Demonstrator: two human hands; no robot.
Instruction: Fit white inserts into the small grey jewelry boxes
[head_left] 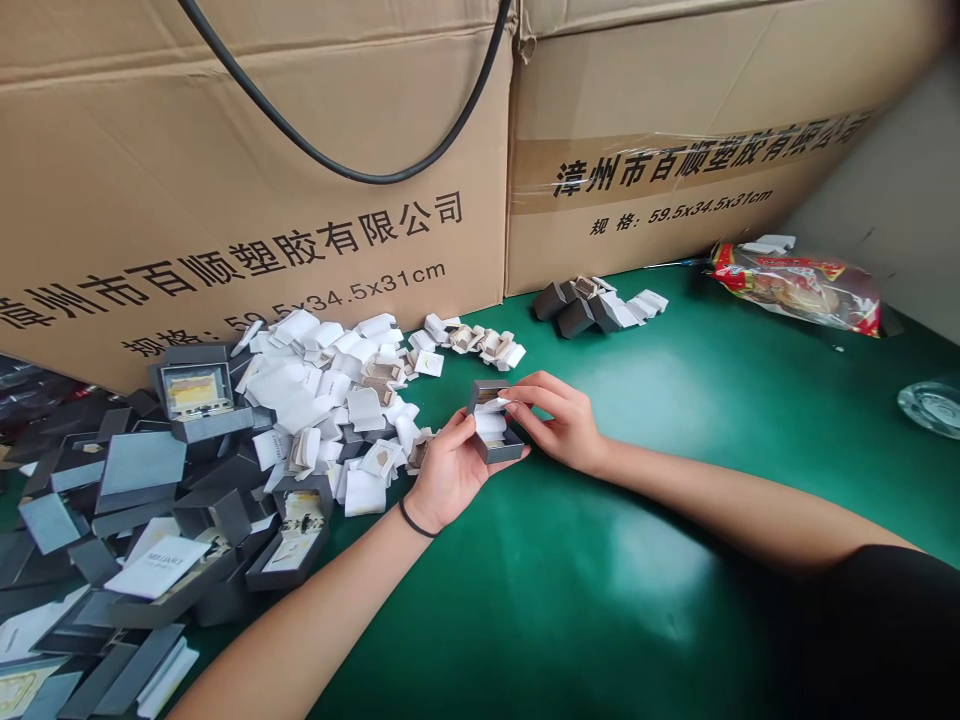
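My left hand (454,465) holds a small dark grey hinged box (502,447) from below and the left side, its lid tipped up. Inside the box shows a white paper insert (491,424). My right hand (559,418) reaches in from the right, thumb and forefinger pinched together on the upper edge of that insert. A heap of torn white card pieces (307,380) lies just left of my hands. Beyond it spreads a pile of similar dark grey boxes (142,470), some open with printed paper inside.
Two large cardboard cartons (352,260) stand along the back, with a black cable (375,178) hanging before them. Several dark boxes (577,312) and white scraps lie by the right carton. At far right are a red food packet (799,290) and a glass dish (934,405).
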